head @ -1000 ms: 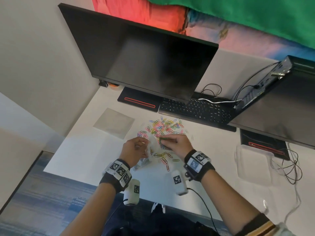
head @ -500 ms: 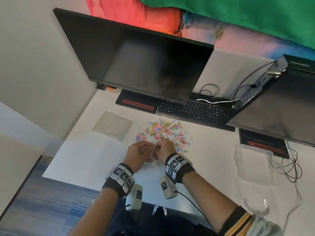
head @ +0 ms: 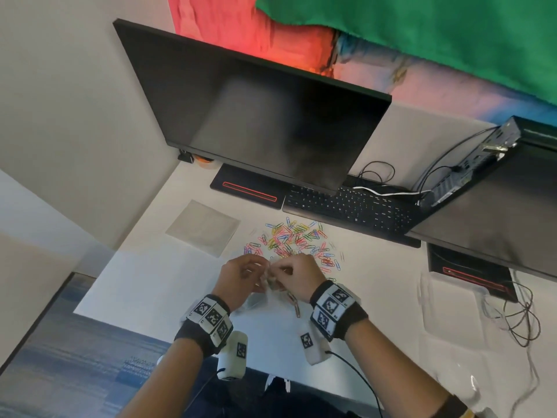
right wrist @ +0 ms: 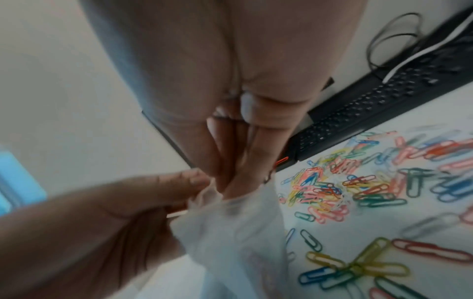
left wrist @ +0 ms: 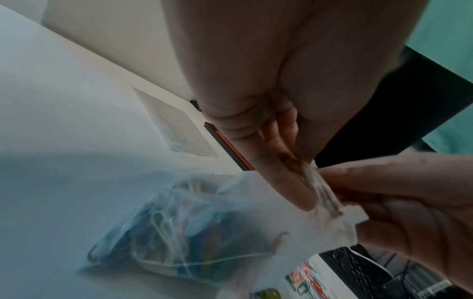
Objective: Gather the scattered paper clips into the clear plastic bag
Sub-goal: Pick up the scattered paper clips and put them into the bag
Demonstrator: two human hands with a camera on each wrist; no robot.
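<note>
Pinching the clear plastic bag's (left wrist: 194, 232) mouth with my left hand (head: 238, 280) and right hand (head: 297, 277), above the desk's near edge | step: loading clips (some already inside) | next: I am judging the paper clips (head: 297, 239) beyond need another grab

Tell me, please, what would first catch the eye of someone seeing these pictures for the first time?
The bright heap of coloured paper clips scattered on the white desk in front of the keyboard stands out first. Just nearer the person, the left hand and right hand meet over the clear plastic bag, both pinching its top, with clips already inside. Behind looms a large dark monitor.
</note>
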